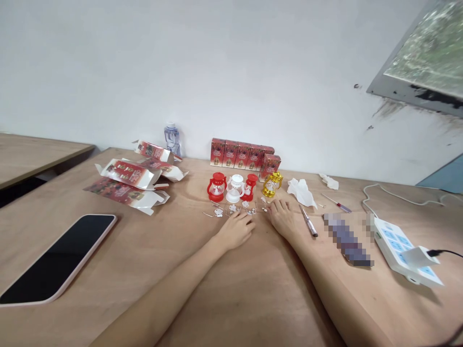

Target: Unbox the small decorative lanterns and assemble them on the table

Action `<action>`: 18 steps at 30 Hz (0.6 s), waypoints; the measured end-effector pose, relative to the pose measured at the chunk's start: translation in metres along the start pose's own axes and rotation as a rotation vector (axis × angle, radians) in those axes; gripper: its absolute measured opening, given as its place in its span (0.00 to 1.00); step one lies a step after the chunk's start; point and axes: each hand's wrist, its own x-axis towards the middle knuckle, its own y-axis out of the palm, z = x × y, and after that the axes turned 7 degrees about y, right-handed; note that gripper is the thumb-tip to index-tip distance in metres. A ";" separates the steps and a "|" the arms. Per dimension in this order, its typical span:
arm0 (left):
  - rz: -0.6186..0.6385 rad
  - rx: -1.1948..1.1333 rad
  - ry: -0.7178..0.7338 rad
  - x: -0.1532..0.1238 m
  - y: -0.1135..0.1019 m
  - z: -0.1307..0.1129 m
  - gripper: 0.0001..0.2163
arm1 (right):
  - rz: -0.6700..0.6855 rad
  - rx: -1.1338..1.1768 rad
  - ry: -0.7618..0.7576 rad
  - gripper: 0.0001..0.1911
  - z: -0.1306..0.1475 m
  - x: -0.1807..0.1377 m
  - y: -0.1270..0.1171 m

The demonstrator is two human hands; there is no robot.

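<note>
"What's on the counter (267, 289)?"

"From the left: a red lantern (216, 188), a white lantern (235, 190) and a second red lantern (250, 187), with small parts (233, 207) on their near side."

"And the left hand (237, 230)?"

"Just nearer than those parts, fingers bent; I can't tell whether it grips anything."

"Further right?"

"A gold lantern (269, 192), and near it the right hand (282, 218), its grip unclear too."

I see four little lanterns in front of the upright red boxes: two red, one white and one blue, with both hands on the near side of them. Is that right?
Not quite: the head view shows a gold lantern, not a blue one. The other three are two red lanterns and a white lantern, with the left hand and right hand nearer.
</note>
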 end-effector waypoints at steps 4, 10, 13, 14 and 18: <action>-0.001 -0.002 -0.001 0.001 0.000 0.000 0.04 | 0.004 0.056 -0.024 0.14 0.000 -0.008 -0.004; 0.004 -0.003 -0.002 0.000 -0.001 -0.001 0.04 | -0.006 0.133 0.004 0.12 -0.002 -0.013 -0.006; 0.008 -0.004 0.001 0.000 -0.003 -0.001 0.05 | -0.014 0.235 0.146 0.17 -0.006 -0.020 -0.005; 0.009 -0.005 0.002 0.000 -0.003 -0.002 0.05 | -0.008 0.294 0.207 0.18 -0.008 -0.022 -0.004; 0.008 -0.010 0.004 0.001 -0.003 -0.001 0.05 | 0.061 0.431 0.305 0.18 -0.012 -0.026 0.000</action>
